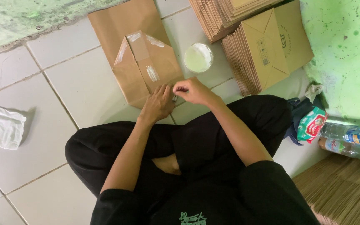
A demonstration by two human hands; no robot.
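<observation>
A brown paper bag (136, 50) lies flat on the white tiled floor, its bottom end folded into flaps smeared with white glue. My left hand (157, 103) presses flat on the near edge of the folded part. My right hand (192, 91) is pinched next to it at the same edge, and something small and dark shows between the two hands; I cannot tell what it is. A round white cup of glue (198, 58) stands just right of the bag.
Stacks of flat brown paper bags (267, 46) lie at the back right, and another stack (346, 187) at the near right. Two plastic bottles (348, 139) and a small packet (311, 125) rest by the green wall. A white cloth (1, 127) lies at the left.
</observation>
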